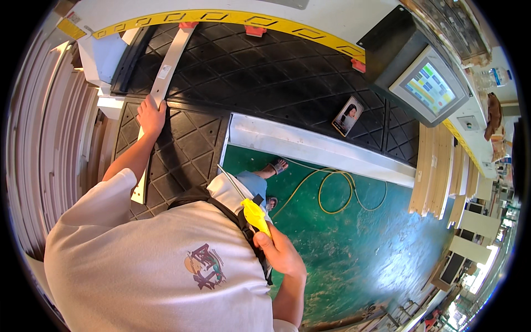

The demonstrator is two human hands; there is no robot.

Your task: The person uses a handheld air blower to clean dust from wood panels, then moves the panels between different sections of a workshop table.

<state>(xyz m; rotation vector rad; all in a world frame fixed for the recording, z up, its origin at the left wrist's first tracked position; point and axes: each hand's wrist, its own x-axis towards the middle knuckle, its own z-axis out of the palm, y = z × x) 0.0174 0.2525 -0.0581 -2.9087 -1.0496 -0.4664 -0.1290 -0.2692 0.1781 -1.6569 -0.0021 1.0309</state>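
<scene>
Holding a yellow air gun [254,214] by its handle, the right grip [283,255] is wrapped around it near the waist, thumb uppermost, with the thin metal nozzle [231,181] slanting up and left in front of the body, its tip near the bench edge. The left grip [151,116], farther forward, is closed over a long pale strip [172,62], thumb by its right side. That strip lies lengthwise on the black, diamond-patterned bench [193,135], its far end at a red block [188,25] below the yellow beam edge and its near end left of the body, partly hidden by the forearm. Only this one hand steadies it, so a sideways push or a relaxed thumb could swing the far end out of line with the block. The nozzle points back toward the bench and close to the person's clothing; a careless turn of the wrist might snag the shirt [160,265] or knock the bench rim. Right of the strip, a phone [348,116] lies loose on the bench and could be swept off by a swinging piece. Beyond, a control screen [428,88] overhangs the right side. Below, a yellow hose [336,212] loops across the green floor [354,265] near the sandalled feet, where a step sideways could catch it; whether it feeds the gun cannot be told.
</scene>
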